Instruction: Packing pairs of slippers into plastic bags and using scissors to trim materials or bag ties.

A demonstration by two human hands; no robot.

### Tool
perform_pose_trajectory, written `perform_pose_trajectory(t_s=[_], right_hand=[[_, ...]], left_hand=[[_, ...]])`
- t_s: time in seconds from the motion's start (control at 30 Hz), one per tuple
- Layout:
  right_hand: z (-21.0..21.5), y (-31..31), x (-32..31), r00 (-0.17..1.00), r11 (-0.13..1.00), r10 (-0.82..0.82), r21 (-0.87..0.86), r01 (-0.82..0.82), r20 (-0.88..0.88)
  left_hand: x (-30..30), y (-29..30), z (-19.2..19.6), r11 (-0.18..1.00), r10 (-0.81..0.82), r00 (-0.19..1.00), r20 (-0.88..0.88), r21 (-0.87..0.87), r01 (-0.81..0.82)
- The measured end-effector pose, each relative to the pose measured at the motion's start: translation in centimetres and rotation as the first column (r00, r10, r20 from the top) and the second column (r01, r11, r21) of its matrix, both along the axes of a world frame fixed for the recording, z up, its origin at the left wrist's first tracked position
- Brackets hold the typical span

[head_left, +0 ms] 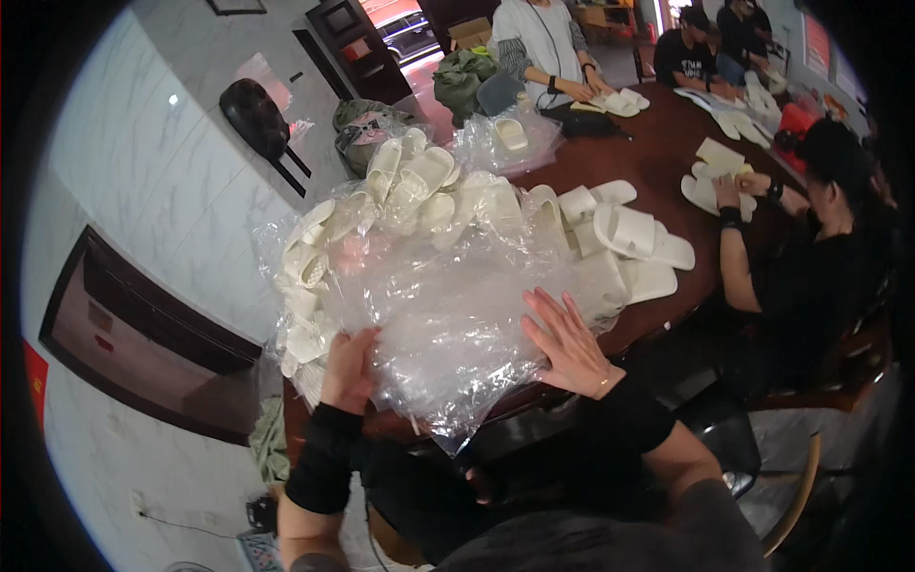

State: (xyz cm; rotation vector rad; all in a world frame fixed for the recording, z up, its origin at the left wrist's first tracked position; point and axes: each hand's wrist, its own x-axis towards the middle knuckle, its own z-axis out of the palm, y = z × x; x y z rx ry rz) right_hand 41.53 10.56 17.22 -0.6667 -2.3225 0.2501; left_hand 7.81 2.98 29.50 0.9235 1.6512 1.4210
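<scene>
Fingers of the right hand point(570, 345) lie spread flat on the clear plastic bag point(448, 315); the left hand point(351, 367) grips its edge on the bench point(658, 157). Smoothing seems underway; next needs a firm pull.

The crumpled clear plastic bags point(434, 315) look thin, glossy and wrinkled, catching glare. At twelve o'clock from them, the cream foam-like slippers point(629, 234) appear matt and smooth. The dark reddish wooden table point(658, 153) beneath has a polished sheen. At ten o'clock, the white marble-patterned floor tiles point(143, 162) shine.
</scene>
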Motion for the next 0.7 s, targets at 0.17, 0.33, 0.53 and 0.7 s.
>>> perform_pose_trajectory(t_s=[0.17,0.33,0.53,0.7], right_hand=[[0.3,3.0,-2.6,0.943,0.991,-0.112,0.036,0.130,-0.315],[4.1,5.3,-3.8,0.816,0.983,-0.138,-0.176,0.045,-0.561],[3.6,7.7,-3.1,0.834,0.991,-0.120,-0.110,0.071,-0.538],[1.9,10.3,-1.1,0.777,0.975,-0.220,-0.146,0.166,-0.589]], left_hand=[[-2.9,2.5,3.1,0.864,-0.064,0.459,-0.886,0.181,0.470],[-0.2,6.5,11.8,0.743,-0.007,0.225,-0.974,0.146,0.653],[5.0,7.9,17.7,0.789,0.049,0.127,-0.991,0.116,0.603],[9.7,10.0,19.7,0.816,-0.002,0.207,-0.978,0.118,0.566]])
